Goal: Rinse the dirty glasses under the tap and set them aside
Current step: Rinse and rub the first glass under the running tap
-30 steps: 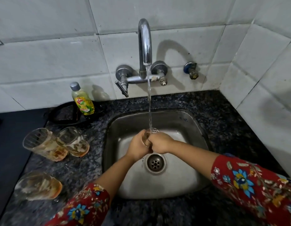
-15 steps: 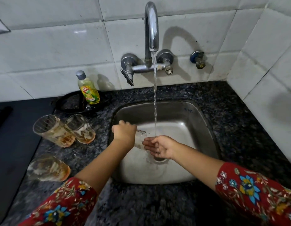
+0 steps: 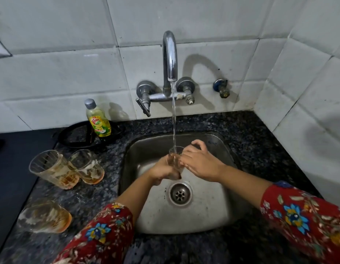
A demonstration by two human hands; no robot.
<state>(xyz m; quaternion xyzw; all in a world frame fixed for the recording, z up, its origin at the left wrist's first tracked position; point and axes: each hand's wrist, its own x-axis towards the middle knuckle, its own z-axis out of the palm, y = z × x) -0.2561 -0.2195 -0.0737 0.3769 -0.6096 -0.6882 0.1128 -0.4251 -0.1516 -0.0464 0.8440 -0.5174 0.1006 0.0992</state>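
A clear glass (image 3: 175,156) stands upright over the steel sink (image 3: 209,216), and the tap (image 3: 170,58) pours a stream of water straight into it. My left hand (image 3: 163,171) grips the glass low down from the left. My right hand (image 3: 199,162) holds its upper part and rim from the right. Three dirty glasses with brown residue wait on the dark counter to the left: a tall glass (image 3: 53,169), a second glass (image 3: 87,166) beside it, and a third glass (image 3: 44,216) nearer to me.
A yellow dish-soap bottle (image 3: 97,121) stands on a black round tray (image 3: 75,137) behind the dirty glasses. The sink drain (image 3: 180,194) lies just below my hands. White tiled walls close off the back and right. A dark surface (image 3: 11,168) lies at far left.
Half a second ago my left hand held the glass off to the left of the stream with my right palm under the water. Now both hands hold the glass under the stream.
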